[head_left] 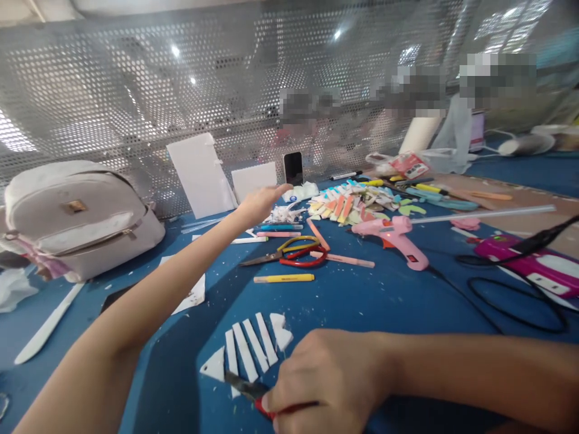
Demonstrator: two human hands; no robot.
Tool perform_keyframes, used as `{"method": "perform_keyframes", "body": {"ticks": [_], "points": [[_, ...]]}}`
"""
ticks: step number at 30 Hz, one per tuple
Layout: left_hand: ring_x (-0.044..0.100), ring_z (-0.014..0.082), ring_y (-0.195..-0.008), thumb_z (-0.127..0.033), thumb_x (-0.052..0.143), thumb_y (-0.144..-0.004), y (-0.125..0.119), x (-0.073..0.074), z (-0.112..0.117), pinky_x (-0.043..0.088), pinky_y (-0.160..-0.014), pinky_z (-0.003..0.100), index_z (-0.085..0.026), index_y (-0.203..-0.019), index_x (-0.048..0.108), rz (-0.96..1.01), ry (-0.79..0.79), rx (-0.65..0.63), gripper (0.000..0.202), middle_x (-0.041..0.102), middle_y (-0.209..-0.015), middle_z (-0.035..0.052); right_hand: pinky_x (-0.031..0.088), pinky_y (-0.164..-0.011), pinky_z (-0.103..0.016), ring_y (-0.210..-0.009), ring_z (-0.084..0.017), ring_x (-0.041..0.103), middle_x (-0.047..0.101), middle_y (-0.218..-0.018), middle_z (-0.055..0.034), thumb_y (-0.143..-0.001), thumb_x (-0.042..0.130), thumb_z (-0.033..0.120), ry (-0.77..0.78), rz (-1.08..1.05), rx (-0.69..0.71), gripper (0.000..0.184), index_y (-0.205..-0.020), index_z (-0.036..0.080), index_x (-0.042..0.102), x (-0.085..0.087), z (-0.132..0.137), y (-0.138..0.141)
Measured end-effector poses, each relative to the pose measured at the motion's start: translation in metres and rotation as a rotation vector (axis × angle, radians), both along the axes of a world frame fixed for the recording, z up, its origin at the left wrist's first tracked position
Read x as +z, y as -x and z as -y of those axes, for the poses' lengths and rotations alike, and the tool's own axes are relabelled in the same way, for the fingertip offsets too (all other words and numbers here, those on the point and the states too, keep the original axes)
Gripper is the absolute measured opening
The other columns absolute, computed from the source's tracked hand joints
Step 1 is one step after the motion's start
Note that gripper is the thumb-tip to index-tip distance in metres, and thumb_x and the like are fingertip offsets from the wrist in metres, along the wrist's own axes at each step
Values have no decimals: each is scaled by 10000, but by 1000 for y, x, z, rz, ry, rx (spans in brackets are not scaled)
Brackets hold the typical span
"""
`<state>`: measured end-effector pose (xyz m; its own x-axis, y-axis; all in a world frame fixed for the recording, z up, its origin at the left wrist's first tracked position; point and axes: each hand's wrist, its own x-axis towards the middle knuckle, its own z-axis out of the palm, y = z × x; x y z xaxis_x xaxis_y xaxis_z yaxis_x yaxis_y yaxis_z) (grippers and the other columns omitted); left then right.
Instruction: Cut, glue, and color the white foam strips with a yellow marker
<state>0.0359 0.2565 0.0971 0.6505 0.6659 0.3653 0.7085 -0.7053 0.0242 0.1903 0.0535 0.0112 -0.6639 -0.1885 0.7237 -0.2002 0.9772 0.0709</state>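
Note:
My right hand [325, 380] is closed around red-handled scissors [246, 387], whose dark blades point left. Their tip lies over white cut pieces laid out in a fish shape: a triangular head with a small hole [214, 365], several narrow strips [244, 349] and a notched tail [281, 331]. My left hand [257, 205] is stretched far forward above a heap of white scraps [286, 214]. One finger extends towards a white plastic packet [303, 191]; the other fingers are mostly hidden, and nothing shows in them.
Mid-table lie red-and-yellow-handled scissors [289, 252], a yellow marker [284, 278] and a pink glue gun [393, 236] with its cord. Coloured strips [353, 202] are heaped behind. A phone [293, 167] and white boards [201, 175] stand by the mesh partition. A white backpack [81, 211] sits left.

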Motion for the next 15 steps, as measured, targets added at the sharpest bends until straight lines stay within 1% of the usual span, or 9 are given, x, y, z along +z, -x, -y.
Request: {"method": "perform_keyframes", "body": {"ticks": [2, 4, 5, 8, 9, 10, 12, 13, 15], "points": [[579, 270, -1224, -357, 643, -965, -4, 0, -1, 493, -1029, 517, -183, -1282, 585, -37, -94, 11, 367, 560, -1374, 103, 440, -502, -217, -716, -87, 624, 747, -916, 21, -925, 622, 146, -5, 1, -3, 160, -783, 158, 693, -1, 0, -1], [550, 282, -1267, -348, 654, -957, -3, 3, 6, 449, -1072, 550, -180, -1261, 601, -66, -164, 22, 352, 556, -1385, 100, 434, -495, -214, -714, -84, 616, 746, -920, 23, -913, 643, 144, -7, 1, -7, 135, -789, 156, 694, -3, 0, -2], [551, 281, -1268, -340, 655, -956, -1, 4, 12, 435, -1084, 557, -178, -1256, 605, -75, -188, 26, 344, 567, -1373, 97, 432, -494, -214, -714, -84, 615, 745, -922, 23, -913, 644, 145, -7, -4, -8, 127, -798, 157, 696, -3, 0, -2], [497, 292, -1333, -319, 649, -960, 13, 11, 32, 381, -1129, 574, -192, -1259, 609, -71, -236, 38, 327, 501, -1463, 100, 438, -508, -212, -709, -85, 619, 744, -920, 25, -923, 618, 146, -10, -30, -16, 143, -805, 169, 695, -5, 1, -2], [515, 290, -1317, -314, 662, -951, 20, 13, 39, 385, -1124, 576, -175, -1227, 624, -64, -235, 40, 311, 523, -1442, 99, 442, -516, -211, -709, -85, 623, 742, -916, 26, -927, 604, 145, -14, -30, -22, 155, -804, 174, 694, -5, 1, -2], [549, 272, -1276, -314, 665, -951, 27, 14, 47, 397, -1116, 562, -168, -1165, 651, -55, -226, 42, 260, 570, -1389, 92, 446, -524, -209, -711, -83, 626, 740, -914, 28, -932, 590, 143, -17, -26, -27, 167, -806, 178, 694, -4, 2, -1], [641, 220, -1124, -298, 635, -972, 44, 17, 65, 454, -1064, 511, -153, -1038, 685, -26, -188, 37, 167, 677, -1203, 64, 449, -534, -202, -715, -77, 630, 737, -912, 29, -942, 564, 144, -31, -18, -31, 190, -809, 185, 694, -3, 2, -1], [658, 204, -1076, -285, 612, -985, 52, 18, 76, 488, -1020, 471, -158, -1006, 694, -3, -170, 35, 153, 694, -1170, 57, 449, -538, -199, -720, -75, 632, 737, -916, 28, -948, 555, 147, -37, -10, -32, 197, -815, 187, 694, -3, 2, -2], [677, 198, -1032, -280, 541, -1014, 69, 18, 102, 523, -938, 389, -203, -1028, 717, 54, -147, 35, 193, 714, -1149, 41, 448, -542, -194, -731, -70, 634, 737, -932, 27, -953, 548, 147, -43, 2, -36, 197, -825, 191, 692, -1, 3, -2]]}}
